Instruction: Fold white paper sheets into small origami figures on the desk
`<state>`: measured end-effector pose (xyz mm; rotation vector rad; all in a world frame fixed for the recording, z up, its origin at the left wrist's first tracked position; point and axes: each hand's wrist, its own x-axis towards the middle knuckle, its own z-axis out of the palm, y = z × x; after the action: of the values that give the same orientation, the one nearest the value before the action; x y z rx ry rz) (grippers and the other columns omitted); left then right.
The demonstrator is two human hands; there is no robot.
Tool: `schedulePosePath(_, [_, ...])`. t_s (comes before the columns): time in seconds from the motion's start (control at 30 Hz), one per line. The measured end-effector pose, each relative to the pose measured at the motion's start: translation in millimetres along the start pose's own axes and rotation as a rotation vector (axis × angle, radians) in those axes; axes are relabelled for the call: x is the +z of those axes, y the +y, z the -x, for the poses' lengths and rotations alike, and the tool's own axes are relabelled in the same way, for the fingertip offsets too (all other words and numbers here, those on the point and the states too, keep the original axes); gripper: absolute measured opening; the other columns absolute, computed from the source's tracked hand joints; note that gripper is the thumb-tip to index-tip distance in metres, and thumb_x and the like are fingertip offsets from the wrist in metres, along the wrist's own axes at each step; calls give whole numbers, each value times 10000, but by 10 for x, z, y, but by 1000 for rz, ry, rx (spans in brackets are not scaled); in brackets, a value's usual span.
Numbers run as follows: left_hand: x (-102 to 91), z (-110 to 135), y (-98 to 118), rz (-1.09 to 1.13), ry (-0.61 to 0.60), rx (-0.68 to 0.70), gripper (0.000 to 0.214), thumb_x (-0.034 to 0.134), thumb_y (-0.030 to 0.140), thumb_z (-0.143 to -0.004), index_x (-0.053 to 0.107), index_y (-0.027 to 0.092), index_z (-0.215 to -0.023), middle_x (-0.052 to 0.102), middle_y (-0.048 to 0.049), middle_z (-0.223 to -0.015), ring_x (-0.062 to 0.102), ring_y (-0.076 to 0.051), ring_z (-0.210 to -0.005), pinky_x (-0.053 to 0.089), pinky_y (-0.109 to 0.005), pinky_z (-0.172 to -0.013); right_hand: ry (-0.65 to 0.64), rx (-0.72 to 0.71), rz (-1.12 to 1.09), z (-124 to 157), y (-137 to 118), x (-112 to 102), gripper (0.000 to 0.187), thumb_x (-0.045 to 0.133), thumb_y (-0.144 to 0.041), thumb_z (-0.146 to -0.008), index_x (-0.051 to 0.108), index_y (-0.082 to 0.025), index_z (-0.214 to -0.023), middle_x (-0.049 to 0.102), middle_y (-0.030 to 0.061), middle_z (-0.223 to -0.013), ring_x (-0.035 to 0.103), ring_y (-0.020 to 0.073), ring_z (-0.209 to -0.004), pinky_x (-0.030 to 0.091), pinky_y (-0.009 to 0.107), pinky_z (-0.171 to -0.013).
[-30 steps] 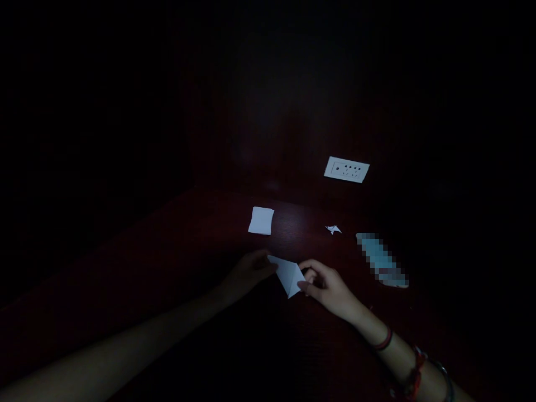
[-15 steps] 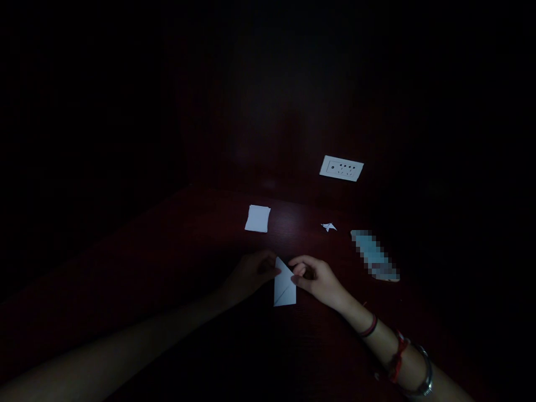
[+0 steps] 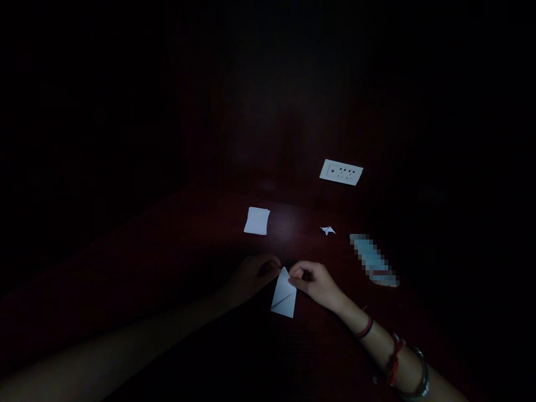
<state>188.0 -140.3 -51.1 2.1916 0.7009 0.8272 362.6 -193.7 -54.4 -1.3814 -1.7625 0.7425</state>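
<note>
A small white folded paper [image 3: 283, 298] is held between my two hands, its pointed end away from me and a diagonal fold line across its lower part. My right hand [image 3: 317, 283] is closed, thumb and forefinger pinching the upper right edge. In deep shadow, my left hand [image 3: 254, 276] has its thumb and forefinger pressed together at the upper left of the point. Its other fingers are hard to make out. Beyond my hands lies a stack of white square paper sheets [image 3: 257, 221]. A small folded white paper figure [image 3: 328, 230] rests to its right.
A blurred-out, phone-shaped object [image 3: 374, 261] lies right of my right hand on the dark reddish table [image 3: 188, 234]. A white socket plate [image 3: 341, 172] is fixed to the wall behind. Most of the surroundings are in darkness.
The folded paper has turned, with its point now further right and its bottom edge slanting. My left fingers have shifted to the tip, and the view has tilted up slightly.
</note>
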Motion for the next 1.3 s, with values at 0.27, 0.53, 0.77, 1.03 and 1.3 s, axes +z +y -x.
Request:
schedulePosePath(0.27, [-92,198,126,-459,-243,339,217,491,328,-768,532,207,-943,522,-33,-974,482,-179,-854,377,-296,-728,80,-24,178,29,5,-75,197,492,-125,-676,585,-164,-845,507,-28,-610,451,85,-546,366,200,-538])
schedulePosePath(0.53, [-28,228,121,-604,-238,328,258,492,393,-758,521,201,-928,534,-23,-959,467,-203,-870,360,-331,-728,56,-117,254,25,26,-118,87,493,-127,-686,570,-151,-720,515,-5,-646,466,98,-586,362,204,-544])
schedulePosePath(0.77, [61,236,113,-644,-139,268,152,485,203,-773,498,180,-923,515,-31,-945,484,-176,-826,386,-297,-681,68,-101,309,37,9,-93,39,491,-140,-685,516,-151,-657,501,-25,-600,458,88,-551,355,189,-529])
schedulePosePath(1.03, [37,292,104,-687,-207,317,171,421,157,-805,525,192,-936,523,-23,-938,477,-165,-823,388,-290,-687,142,-195,451,151,-71,-26,150,457,-101,-730,527,-165,-847,544,21,-738,501,118,-664,394,218,-623])
schedulePosePath(1.3, [18,265,-25,-488,-155,213,138,451,214,-805,552,223,-898,513,4,-906,465,-140,-832,367,-274,-735,-37,-398,622,261,-73,1,276,452,-93,-766,531,-195,-1010,566,49,-836,490,150,-786,372,291,-726])
